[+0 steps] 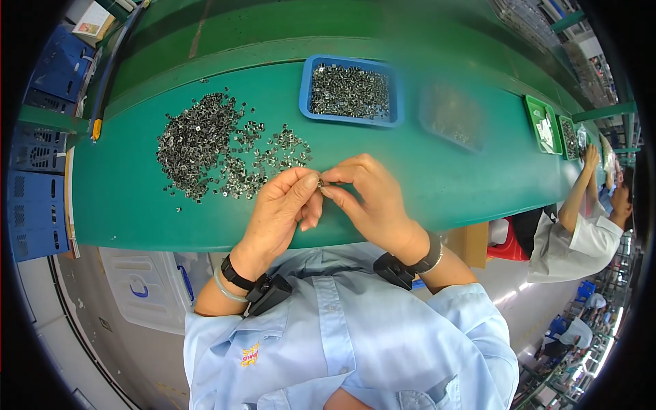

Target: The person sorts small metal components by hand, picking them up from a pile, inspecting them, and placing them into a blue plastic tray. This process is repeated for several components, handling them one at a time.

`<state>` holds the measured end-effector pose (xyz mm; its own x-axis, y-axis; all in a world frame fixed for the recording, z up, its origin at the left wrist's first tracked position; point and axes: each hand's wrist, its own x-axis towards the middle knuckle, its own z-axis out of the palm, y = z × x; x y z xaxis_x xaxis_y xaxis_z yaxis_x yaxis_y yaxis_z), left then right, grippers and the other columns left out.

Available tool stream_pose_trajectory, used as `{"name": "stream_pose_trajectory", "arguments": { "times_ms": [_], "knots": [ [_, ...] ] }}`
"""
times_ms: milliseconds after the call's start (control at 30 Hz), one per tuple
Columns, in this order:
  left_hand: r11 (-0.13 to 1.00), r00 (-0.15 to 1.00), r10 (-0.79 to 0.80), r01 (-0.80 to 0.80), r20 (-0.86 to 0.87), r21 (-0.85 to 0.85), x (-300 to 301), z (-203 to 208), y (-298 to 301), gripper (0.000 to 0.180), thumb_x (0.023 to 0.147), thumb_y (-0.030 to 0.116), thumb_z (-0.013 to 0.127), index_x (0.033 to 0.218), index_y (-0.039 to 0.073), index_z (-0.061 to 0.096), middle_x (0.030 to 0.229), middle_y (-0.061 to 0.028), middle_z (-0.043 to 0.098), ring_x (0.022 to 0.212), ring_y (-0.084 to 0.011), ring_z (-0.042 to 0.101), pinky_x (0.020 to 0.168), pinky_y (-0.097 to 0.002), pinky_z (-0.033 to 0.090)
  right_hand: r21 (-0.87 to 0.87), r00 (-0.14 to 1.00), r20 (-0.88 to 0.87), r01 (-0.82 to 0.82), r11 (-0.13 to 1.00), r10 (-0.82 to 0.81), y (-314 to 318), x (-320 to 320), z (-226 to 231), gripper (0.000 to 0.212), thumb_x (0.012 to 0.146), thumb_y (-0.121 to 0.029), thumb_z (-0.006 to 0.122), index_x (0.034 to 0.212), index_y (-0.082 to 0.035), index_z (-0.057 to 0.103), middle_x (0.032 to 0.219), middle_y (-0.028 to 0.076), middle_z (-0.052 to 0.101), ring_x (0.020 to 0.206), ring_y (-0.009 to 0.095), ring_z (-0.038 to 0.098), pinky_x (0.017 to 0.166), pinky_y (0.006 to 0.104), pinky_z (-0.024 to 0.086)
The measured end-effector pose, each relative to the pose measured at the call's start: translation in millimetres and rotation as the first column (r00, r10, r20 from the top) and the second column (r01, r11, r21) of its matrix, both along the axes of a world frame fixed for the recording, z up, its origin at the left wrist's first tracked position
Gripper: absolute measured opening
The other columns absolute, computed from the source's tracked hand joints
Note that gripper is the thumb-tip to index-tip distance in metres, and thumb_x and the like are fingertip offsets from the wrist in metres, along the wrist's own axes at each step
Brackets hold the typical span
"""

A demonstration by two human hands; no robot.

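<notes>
Both hands meet over the front part of the green table. My left hand (281,205) pinches a small metal part (320,183) between thumb and forefinger. From the other side, the thumb and forefinger of my right hand (372,198) close on the same piece. Its exact shape is mostly hidden by the fingertips. Left of my hands lies a large heap of small dark and silvery metal parts (198,143), with a looser scatter of them (280,150) reaching toward my left hand. Beyond my hands stands a blue tray (305,92) holding many similar parts.
Right of the blue tray, a blurred, see-through tray-like shape (451,116) shows on the green table (123,219). Farther right are green trays (555,143) and a co-worker (581,232). Blue crates (37,212) stand at the left. A lidded clear plastic box (140,287) sits below the table edge.
</notes>
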<state>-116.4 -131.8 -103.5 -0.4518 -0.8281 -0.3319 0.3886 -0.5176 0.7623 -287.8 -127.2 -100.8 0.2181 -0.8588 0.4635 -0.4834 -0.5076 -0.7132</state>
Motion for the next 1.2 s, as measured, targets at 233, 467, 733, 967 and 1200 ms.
{"name": "stream_pose_trajectory", "arguments": {
  "times_ms": [233,467,733,967,1200],
  "knots": [
    [0.999,0.998,0.042,-0.041,0.043,-0.025,-2.7,5.1,4.4,0.020,0.095,0.022,0.050,0.094,0.003,0.056,0.064,-0.0034,0.055,0.051,-0.0074,0.048,0.045,-0.0195,0.036,-0.046,1.000,-0.026,-0.002,0.999,0.000,2.4,-0.8,-3.0,0.021,0.072,-0.003,0.071,0.089,-0.008,0.060,0.084,0.005,0.060,0.077,0.023,0.058,0.064,0.0321,0.047],
    [0.998,0.996,0.041,-0.038,-0.083,0.044,-2.7,11.7,8.7,0.017,0.094,0.020,0.051,0.095,0.003,0.054,0.063,-0.0035,0.054,0.051,-0.0081,0.047,0.044,-0.0205,0.035,-0.129,1.000,-0.016,0.005,0.992,-0.007,4.6,2.1,-3.3,0.020,0.071,-0.002,0.071,0.088,-0.008,0.061,0.083,0.005,0.060,0.075,0.022,0.057,0.062,0.0310,0.046],
    [0.998,0.944,0.013,0.007,-0.329,0.060,-5.7,-1.1,9.5,0.015,0.093,0.020,0.052,0.097,0.005,0.052,0.064,-0.0037,0.053,0.047,-0.0108,0.045,0.042,-0.0228,0.031,-0.141,0.998,0.063,0.031,0.990,-0.022,8.7,4.2,-1.1,0.020,0.071,-0.002,0.071,0.088,-0.006,0.062,0.084,0.006,0.060,0.074,0.021,0.058,0.062,0.0301,0.048],
    [1.000,0.903,-0.018,0.027,-0.429,0.013,-10.4,-5.0,8.2,0.014,0.093,0.020,0.053,0.096,0.006,0.052,0.066,-0.0046,0.055,0.047,-0.0123,0.046,0.042,-0.0240,0.032,-0.171,0.987,0.159,-0.005,0.985,0.032,11.0,3.8,-1.1,0.018,0.072,0.001,0.069,0.088,-0.004,0.062,0.083,0.008,0.061,0.075,0.022,0.059,0.063,0.0292,0.048],
    [1.000,0.919,-0.025,0.017,-0.394,-0.025,-16.1,3.4,8.7,0.013,0.093,0.020,0.053,0.095,0.007,0.053,0.073,-0.0069,0.061,0.052,-0.0146,0.051,0.044,-0.0252,0.036,-0.081,0.969,0.248,0.038,0.996,-0.016,13.7,2.7,1.6,0.017,0.074,0.002,0.068,0.088,-0.004,0.061,0.084,0.009,0.061,0.076,0.022,0.059,0.065,0.0295,0.048]
  ]
}}
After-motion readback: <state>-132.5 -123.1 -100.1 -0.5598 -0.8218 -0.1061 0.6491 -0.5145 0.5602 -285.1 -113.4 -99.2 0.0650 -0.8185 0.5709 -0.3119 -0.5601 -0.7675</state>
